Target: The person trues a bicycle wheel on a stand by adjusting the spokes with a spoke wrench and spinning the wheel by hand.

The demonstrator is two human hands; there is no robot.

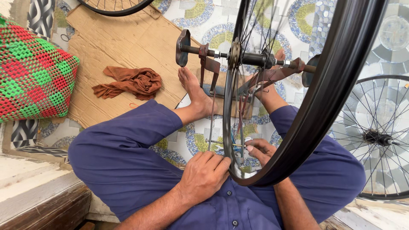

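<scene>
A black bicycle wheel rim (336, 81) stands upright in a rusty truing stand (208, 64), its hub (255, 58) on a threaded axle. My left hand (204, 174) rests on the near bottom of the rim, fingers curled against it. Behind the spokes, my right hand (259, 150) pinches a small tool or spoke nipple at the rim; what it grips is too small to tell. I sit cross-legged in blue clothes, my bare feet (194, 91) against the base of the stand.
A brown rag (132, 81) lies on flattened cardboard (115, 47). A red-and-green woven basket (32, 72) sits at left. Another spoked wheel (379, 136) lies at right, a third rim (115, 7) at the top. The floor is patterned tile; a wooden step is at lower left.
</scene>
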